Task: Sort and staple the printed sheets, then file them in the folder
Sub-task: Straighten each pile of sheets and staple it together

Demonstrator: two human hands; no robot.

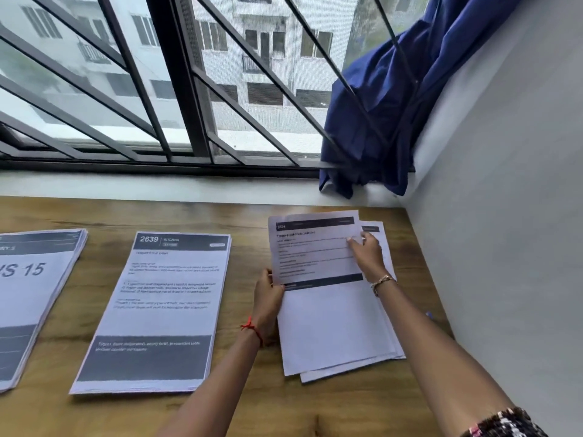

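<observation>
Three stacks of printed sheets lie on the wooden table [239, 408]. The right stack [334, 329] is loosely fanned. My left hand [268, 301] grips its left edge, thumb on top of the top sheet [312, 250], whose upper half is printed and headed with a dark bar. My right hand [367, 253] pinches that sheet's right edge near the top. The middle stack [164, 307] is headed "2639 KITCHEN". The left stack [28, 294] shows "15" and is cut off by the frame. No stapler or folder is in view.
A grey wall [504, 247] bounds the table on the right. A white sill and barred window [176, 89] run along the back. A blue curtain [385, 115] hangs bunched at the back right corner.
</observation>
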